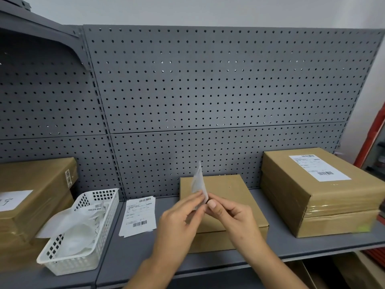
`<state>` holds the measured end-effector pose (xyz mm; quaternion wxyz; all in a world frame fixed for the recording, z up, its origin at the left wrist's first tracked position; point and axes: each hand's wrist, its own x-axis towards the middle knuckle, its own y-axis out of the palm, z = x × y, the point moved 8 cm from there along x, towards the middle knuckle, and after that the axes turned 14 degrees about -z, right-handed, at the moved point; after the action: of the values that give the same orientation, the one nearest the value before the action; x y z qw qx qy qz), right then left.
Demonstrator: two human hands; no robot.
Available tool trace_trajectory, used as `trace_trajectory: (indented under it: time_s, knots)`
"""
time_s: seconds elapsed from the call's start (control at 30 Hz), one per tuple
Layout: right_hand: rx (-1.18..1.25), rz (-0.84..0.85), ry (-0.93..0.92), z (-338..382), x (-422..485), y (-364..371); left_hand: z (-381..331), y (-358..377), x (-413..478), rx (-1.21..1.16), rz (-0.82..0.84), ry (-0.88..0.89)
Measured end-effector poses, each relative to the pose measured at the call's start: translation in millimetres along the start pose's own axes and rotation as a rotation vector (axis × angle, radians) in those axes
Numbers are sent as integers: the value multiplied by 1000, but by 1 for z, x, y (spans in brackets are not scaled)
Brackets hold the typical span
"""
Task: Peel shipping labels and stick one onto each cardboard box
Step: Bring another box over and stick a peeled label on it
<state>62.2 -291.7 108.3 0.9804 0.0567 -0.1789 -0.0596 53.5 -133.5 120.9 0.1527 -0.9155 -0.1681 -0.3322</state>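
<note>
Upright label (199, 180) pinched by left hand (179, 217) and right hand (231, 215) over middle box (229, 188), barcoded label stack (139, 215), print unreadable

Left hand (179, 220): bare; fingers somewhat blurred
Right hand (231, 215): bare; thumbnail short and rounded
Left forearm (154, 268): bare down to the lower edge
Right forearm (273, 265): bare down to the lower edge

I can read no word or number: the shipping label (319, 167) on the right box (333, 207) and the top of the label stack (139, 215) on the shelf (208, 261) show only barcodes and print too small to make out. The left box (37, 176) bears a barcode sticker (68, 178) on its side and a white sheet (13, 200) with handwritten strokes I cannot decipher, and the held label (200, 182) is blurred
</note>
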Motion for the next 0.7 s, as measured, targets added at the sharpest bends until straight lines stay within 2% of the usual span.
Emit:
trace_trajectory:
  time_s: [0.27, 0.7]
  knots:
    - [60, -104, 16, -3, -6, -14, -13, 3, -6, -9, 38, 26]
    - [160, -125, 28, 0, -10, -15, -17, 1, -8, -56, 55, 4]
